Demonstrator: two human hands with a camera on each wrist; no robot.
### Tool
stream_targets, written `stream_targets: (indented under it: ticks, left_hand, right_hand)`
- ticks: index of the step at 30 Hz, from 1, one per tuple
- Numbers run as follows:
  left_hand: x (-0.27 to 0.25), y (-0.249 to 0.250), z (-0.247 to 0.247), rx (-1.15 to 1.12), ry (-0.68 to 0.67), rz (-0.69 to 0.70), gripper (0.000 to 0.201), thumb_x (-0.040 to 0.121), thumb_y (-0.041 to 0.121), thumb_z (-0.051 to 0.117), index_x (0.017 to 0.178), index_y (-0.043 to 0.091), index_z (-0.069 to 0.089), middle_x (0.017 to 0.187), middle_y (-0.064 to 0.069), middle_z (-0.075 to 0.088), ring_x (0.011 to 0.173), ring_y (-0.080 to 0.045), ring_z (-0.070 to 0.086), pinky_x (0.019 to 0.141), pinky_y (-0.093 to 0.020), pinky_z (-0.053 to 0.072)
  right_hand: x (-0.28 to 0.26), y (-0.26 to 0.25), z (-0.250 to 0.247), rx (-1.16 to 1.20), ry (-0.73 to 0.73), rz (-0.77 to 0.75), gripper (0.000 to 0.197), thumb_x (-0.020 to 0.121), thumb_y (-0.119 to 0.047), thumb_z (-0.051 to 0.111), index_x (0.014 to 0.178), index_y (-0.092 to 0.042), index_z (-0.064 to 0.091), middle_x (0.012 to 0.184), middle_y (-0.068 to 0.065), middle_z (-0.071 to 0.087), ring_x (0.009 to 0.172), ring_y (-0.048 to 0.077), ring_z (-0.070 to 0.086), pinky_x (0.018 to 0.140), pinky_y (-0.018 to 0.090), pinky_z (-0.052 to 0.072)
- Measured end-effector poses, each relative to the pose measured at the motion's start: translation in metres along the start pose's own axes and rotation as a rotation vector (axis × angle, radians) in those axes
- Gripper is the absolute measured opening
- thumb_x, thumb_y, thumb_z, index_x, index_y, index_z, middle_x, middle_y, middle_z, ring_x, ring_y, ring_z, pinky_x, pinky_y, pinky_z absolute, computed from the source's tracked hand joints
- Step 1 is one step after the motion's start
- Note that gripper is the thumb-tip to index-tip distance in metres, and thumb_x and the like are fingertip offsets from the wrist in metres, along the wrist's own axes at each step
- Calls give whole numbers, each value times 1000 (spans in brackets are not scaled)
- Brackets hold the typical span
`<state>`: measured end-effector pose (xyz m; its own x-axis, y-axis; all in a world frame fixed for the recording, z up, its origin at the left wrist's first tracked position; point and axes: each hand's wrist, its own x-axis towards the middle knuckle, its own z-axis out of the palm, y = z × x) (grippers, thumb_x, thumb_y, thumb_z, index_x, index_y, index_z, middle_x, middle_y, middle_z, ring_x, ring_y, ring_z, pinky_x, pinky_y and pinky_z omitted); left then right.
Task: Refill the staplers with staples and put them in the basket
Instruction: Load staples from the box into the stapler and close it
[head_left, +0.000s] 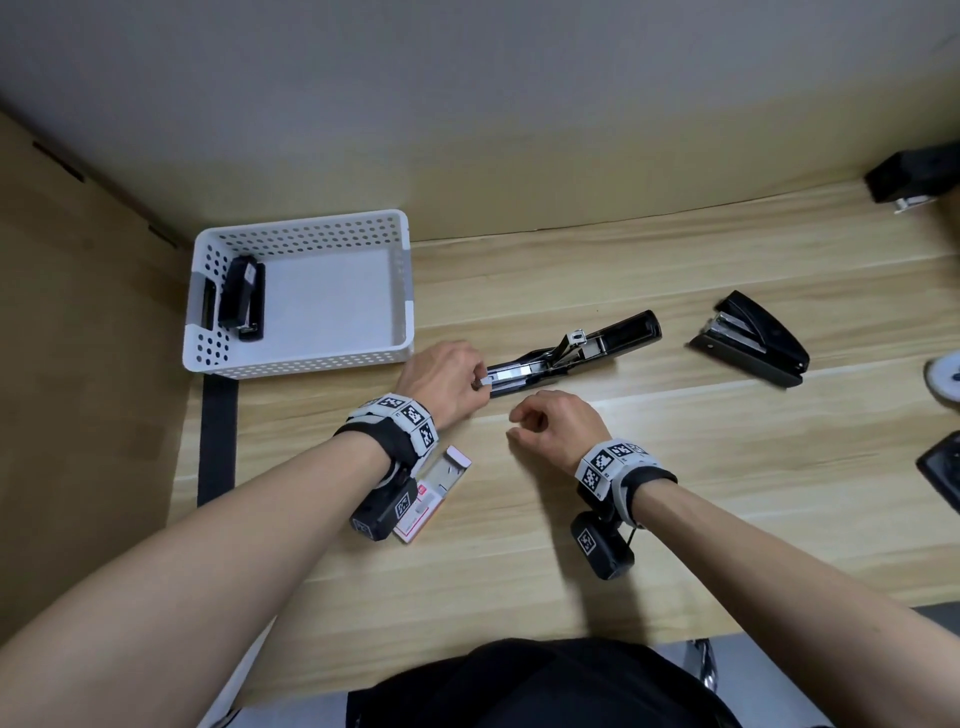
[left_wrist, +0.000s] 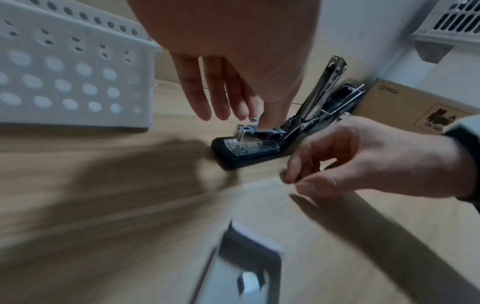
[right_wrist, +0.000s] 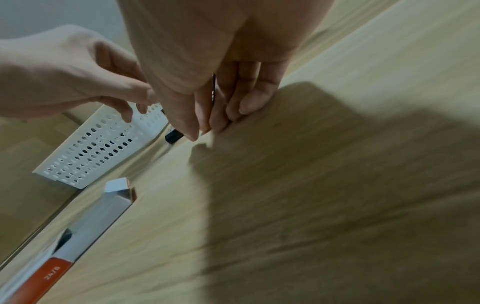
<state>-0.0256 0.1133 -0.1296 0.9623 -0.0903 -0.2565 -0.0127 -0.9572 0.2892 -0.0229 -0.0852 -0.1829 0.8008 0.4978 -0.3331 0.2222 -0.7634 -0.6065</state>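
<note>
A black stapler (head_left: 618, 335) lies opened flat mid-table, its metal magazine (left_wrist: 262, 131) exposed and the pusher arm (left_wrist: 324, 86) raised. My left hand (head_left: 480, 382) pinches a short staple strip (left_wrist: 254, 119) over the magazine's front end. My right hand (head_left: 519, 421) rests just in front of the stapler, fingers curled, thumb against forefinger (left_wrist: 296, 181); I cannot tell if it holds anything. The white perforated basket (head_left: 306, 223) stands at the left with one black stapler (head_left: 243, 299) inside. A second black stapler (head_left: 753, 338) lies at the right, and a third (head_left: 909, 179) at the far right back.
An opened staple box (head_left: 441, 478) with a red label lies under my left wrist. A white round object (head_left: 945, 376) and a dark object (head_left: 943, 467) sit at the right edge. A cardboard box (left_wrist: 415, 111) stands behind the stapler. A black strip (head_left: 215, 441) runs along the table's left side.
</note>
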Motion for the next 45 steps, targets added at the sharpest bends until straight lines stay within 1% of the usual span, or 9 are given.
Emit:
stream_targets:
  ticks: [5, 10, 15, 19, 23, 28, 37, 40, 45]
  left_hand:
    - [15, 2, -4, 18, -58, -36, 9, 81, 33, 63, 86, 26, 65, 84, 11, 54, 79, -15, 50, 61, -28, 36]
    - [18, 1, -3, -15, -109, -17, 7, 80, 31, 64, 78, 28, 57, 82, 8, 53, 78, -19, 54, 62, -29, 36]
    - [19, -3, -3, 2, -112, 27, 9, 82, 29, 64, 86, 21, 66, 84, 7, 52, 80, -20, 54, 63, -29, 37]
    - [20, -4, -3, 5, -114, 38, 9, 84, 28, 64, 89, 20, 67, 85, 8, 52, 82, -20, 55, 63, -29, 38]
    - [20, -4, -2, 7, -90, 58, 9, 87, 29, 63, 87, 21, 69, 86, 7, 55, 86, -20, 58, 65, -29, 39]
    - [15, -4, 0, 47, -28, 73, 14, 91, 35, 62, 90, 25, 72, 91, 9, 59, 89, -18, 58, 62, -29, 33]
    - [8, -5, 6, 79, 34, 118, 22, 94, 42, 57, 98, 29, 75, 93, 9, 60, 92, -16, 58, 62, -29, 37]
    - [9, -6, 7, -13, 44, 42, 18, 92, 39, 61, 93, 27, 75, 92, 11, 61, 89, -15, 59, 62, -28, 35]
    - [14, -7, 7, -142, 23, -75, 11, 88, 33, 69, 84, 23, 72, 88, 10, 62, 86, -13, 58, 67, -28, 41]
  right_hand:
    - [0, 1, 1, 16, 0, 7, 18, 76, -39, 72, 91, -29, 70, 84, -11, 67, 81, 9, 59, 74, 33, 53]
    - [0, 2, 1, 18, 6, -7, 17, 78, -38, 71, 91, -28, 71, 84, -11, 67, 81, 8, 58, 73, 32, 52]
    - [1, 2, 2, 20, 10, -6, 14, 78, -38, 70, 89, -29, 70, 83, -12, 66, 81, 8, 58, 73, 33, 52]
    - [1, 3, 2, 20, 7, -10, 13, 79, -37, 69, 89, -29, 70, 83, -12, 66, 81, 8, 58, 73, 33, 52]
    - [2, 3, 4, 27, 14, -3, 10, 80, -37, 68, 87, -30, 69, 85, -12, 67, 83, 9, 58, 72, 34, 52]
    - [2, 3, 4, 13, 13, -11, 10, 82, -38, 63, 84, -30, 68, 84, -13, 66, 82, 9, 57, 71, 33, 52]
    - [0, 2, 3, -6, 17, -16, 10, 84, -33, 59, 79, -29, 67, 84, -14, 64, 83, 10, 57, 67, 31, 48]
    - [1, 1, 2, 3, 14, -18, 10, 84, -32, 59, 79, -28, 67, 86, -14, 65, 84, 10, 56, 68, 30, 47]
    - [1, 0, 1, 8, 11, -17, 10, 85, -30, 59, 79, -28, 68, 87, -13, 65, 84, 10, 56, 67, 27, 44]
